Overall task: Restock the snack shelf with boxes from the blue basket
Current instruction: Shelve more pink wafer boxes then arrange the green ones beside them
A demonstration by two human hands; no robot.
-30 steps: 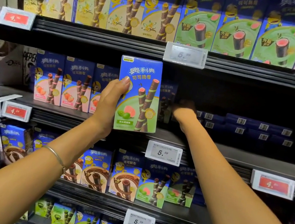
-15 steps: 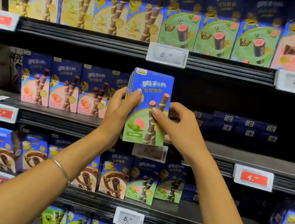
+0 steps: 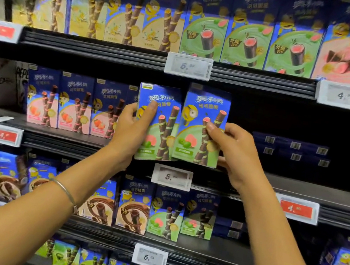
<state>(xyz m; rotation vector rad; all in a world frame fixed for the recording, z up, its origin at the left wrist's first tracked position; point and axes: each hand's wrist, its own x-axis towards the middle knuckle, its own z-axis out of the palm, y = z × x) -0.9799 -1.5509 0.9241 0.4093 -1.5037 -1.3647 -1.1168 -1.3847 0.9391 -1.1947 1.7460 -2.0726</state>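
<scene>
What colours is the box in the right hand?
The box is blue above and green below; the head view shows it.

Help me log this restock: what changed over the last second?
The right hand came out of the shelf, took the right green box off the stack and shifted it rightward. The left hand still grips the left green box. The pink boxes stayed put.

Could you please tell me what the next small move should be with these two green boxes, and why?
Probably slide both boxes deeper onto the middle shelf and release them. The left hand grips the left box, slightly tilted, and the right hand grips the right box beside it, both at the shelf's front. Dark space lies behind them, right of the pink boxes.
</scene>
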